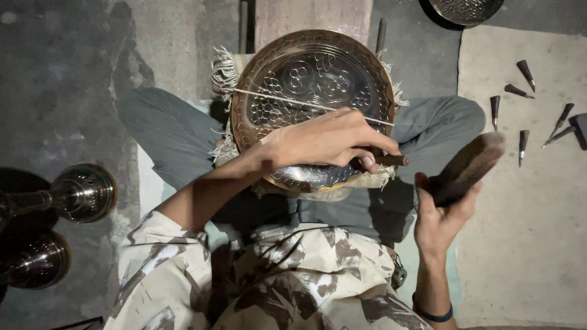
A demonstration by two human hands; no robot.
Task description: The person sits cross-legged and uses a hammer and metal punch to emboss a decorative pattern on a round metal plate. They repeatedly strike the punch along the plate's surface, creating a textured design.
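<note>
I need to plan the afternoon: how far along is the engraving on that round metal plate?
Much of the metal plate already carries circle and scale patterns across its centre and rim. In hand: the left hand holds a wooden-handled chisel at the plate's near edge, and the right hand raises a dark mallet, blurred. The near rim is hidden by the left hand, so what remains there I cannot tell. More chisels lie alongside.

I see a bare concrete floor (61,79) carrying everything. A pale mat (526,201) lies on its right side, with six pointed punches (523,142) scattered on its upper part. Two dark metal vases (79,192) lie at the left edge. A metal dish (468,9) rests at the top.
</note>
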